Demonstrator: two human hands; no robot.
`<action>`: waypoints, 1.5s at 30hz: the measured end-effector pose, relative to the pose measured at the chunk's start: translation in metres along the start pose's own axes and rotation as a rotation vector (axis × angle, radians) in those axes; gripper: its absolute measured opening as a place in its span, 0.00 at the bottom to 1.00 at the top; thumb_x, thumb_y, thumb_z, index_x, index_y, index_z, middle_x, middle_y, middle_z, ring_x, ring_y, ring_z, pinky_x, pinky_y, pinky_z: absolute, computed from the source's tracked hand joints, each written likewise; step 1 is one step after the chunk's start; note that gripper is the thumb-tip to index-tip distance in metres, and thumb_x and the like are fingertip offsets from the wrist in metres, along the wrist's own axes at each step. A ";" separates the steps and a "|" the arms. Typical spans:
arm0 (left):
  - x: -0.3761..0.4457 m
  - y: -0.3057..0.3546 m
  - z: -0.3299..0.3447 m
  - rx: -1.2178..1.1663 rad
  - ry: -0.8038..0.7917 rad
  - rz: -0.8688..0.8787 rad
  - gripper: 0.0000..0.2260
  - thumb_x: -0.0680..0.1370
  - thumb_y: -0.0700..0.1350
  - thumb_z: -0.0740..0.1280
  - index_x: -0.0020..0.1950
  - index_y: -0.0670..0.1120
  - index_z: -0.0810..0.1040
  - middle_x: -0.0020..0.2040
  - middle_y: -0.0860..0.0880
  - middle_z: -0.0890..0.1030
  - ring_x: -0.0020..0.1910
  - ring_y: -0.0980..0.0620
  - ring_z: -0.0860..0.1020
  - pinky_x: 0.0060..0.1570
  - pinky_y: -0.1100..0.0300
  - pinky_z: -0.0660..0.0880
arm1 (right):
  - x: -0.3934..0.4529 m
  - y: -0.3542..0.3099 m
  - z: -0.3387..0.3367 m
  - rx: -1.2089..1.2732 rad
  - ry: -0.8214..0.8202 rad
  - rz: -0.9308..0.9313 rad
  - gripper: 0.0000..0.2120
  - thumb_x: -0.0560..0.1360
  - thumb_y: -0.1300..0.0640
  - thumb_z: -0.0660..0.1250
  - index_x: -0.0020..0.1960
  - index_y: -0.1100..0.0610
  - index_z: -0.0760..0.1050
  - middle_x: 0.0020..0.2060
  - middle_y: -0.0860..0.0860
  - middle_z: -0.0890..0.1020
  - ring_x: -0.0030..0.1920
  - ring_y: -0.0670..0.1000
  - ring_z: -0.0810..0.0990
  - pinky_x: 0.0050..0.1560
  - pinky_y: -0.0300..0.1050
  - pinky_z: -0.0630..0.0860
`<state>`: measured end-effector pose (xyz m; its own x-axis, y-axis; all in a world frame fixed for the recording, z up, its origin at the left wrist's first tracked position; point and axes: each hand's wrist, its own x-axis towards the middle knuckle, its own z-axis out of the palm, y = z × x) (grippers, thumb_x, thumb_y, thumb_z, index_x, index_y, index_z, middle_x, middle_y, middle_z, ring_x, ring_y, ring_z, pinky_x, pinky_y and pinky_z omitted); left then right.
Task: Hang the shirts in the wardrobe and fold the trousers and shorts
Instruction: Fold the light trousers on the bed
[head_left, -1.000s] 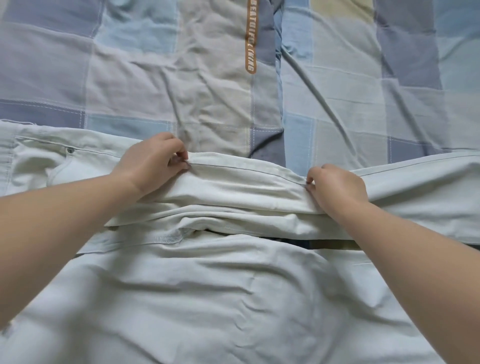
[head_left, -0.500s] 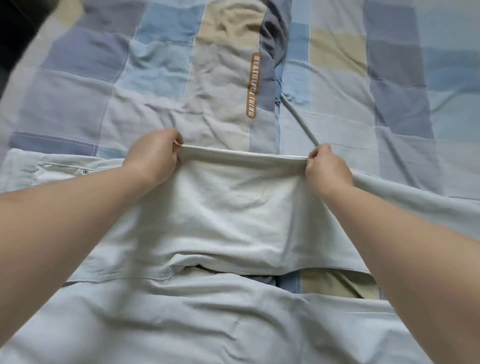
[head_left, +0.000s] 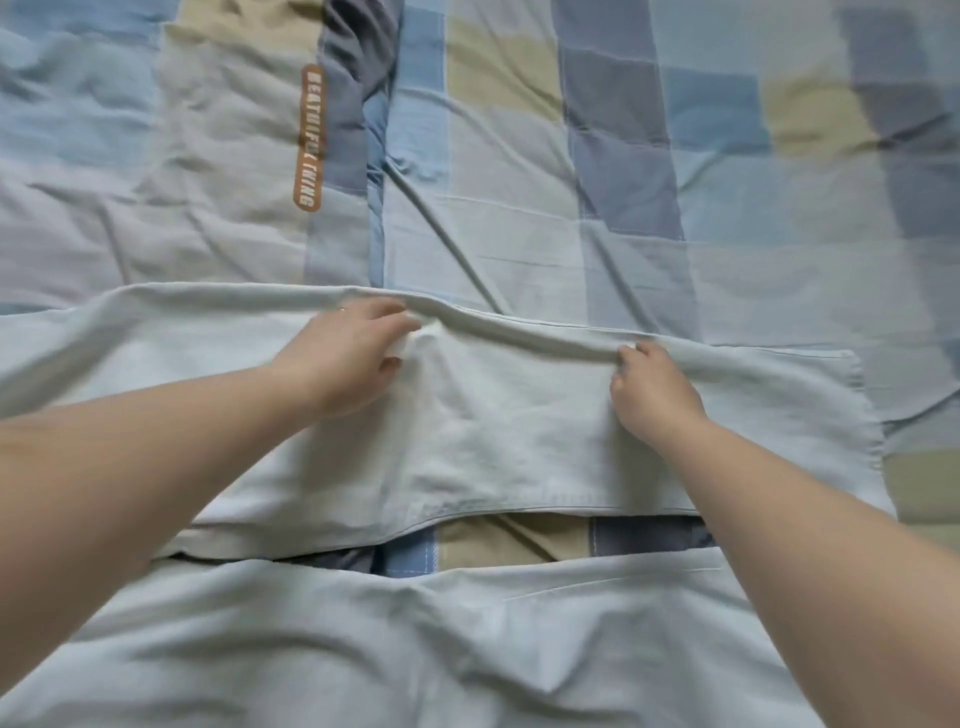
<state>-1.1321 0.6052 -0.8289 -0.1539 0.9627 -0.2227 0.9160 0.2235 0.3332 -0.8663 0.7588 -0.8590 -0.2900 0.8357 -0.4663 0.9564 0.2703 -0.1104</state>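
Pale grey-green trousers (head_left: 498, 431) lie across the bed, one leg folded over and spread flat, its far edge a ridge running left to right. My left hand (head_left: 358, 353) rests on the fabric near that ridge with its fingers stretched out and relaxed. My right hand (head_left: 649, 384) has its fingers curled onto the folded edge and pinches it. A second stretch of the same pale cloth (head_left: 415, 634) fills the near part of the view under my forearms.
The bed is covered by a checked quilt (head_left: 623, 171) in blue, grey and tan squares, with a brown label strip (head_left: 310, 137) printed in white letters. A strip of quilt shows between the two cloth layers (head_left: 519, 540).
Both hands carried the trouser edge away from me and laid the leg flat. My left hand let go of the edge and opened; my right hand still pinches it.
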 end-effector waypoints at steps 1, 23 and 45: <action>0.011 0.020 0.008 0.023 -0.067 0.028 0.24 0.76 0.43 0.66 0.73 0.48 0.68 0.74 0.46 0.66 0.73 0.44 0.63 0.69 0.51 0.62 | 0.005 0.014 -0.001 -0.032 -0.038 0.010 0.16 0.78 0.61 0.52 0.64 0.58 0.68 0.71 0.54 0.63 0.67 0.58 0.67 0.57 0.50 0.69; 0.076 0.065 0.040 -0.170 -0.192 -0.456 0.29 0.74 0.49 0.72 0.72 0.47 0.66 0.63 0.43 0.76 0.61 0.42 0.75 0.54 0.56 0.72 | 0.037 0.122 -0.028 -0.072 0.137 0.330 0.14 0.77 0.62 0.54 0.61 0.61 0.67 0.58 0.62 0.77 0.59 0.63 0.75 0.50 0.50 0.70; 0.107 0.160 0.085 0.124 -0.221 0.006 0.37 0.73 0.48 0.70 0.77 0.58 0.53 0.79 0.47 0.42 0.78 0.46 0.42 0.73 0.43 0.54 | 0.020 0.221 -0.003 1.062 0.591 0.792 0.08 0.70 0.63 0.64 0.43 0.50 0.74 0.57 0.56 0.79 0.43 0.52 0.76 0.49 0.45 0.74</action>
<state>-0.9711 0.7313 -0.8772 -0.0762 0.9040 -0.4207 0.9572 0.1845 0.2230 -0.6608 0.8364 -0.8900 0.5960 0.7370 -0.3186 0.3670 -0.6030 -0.7084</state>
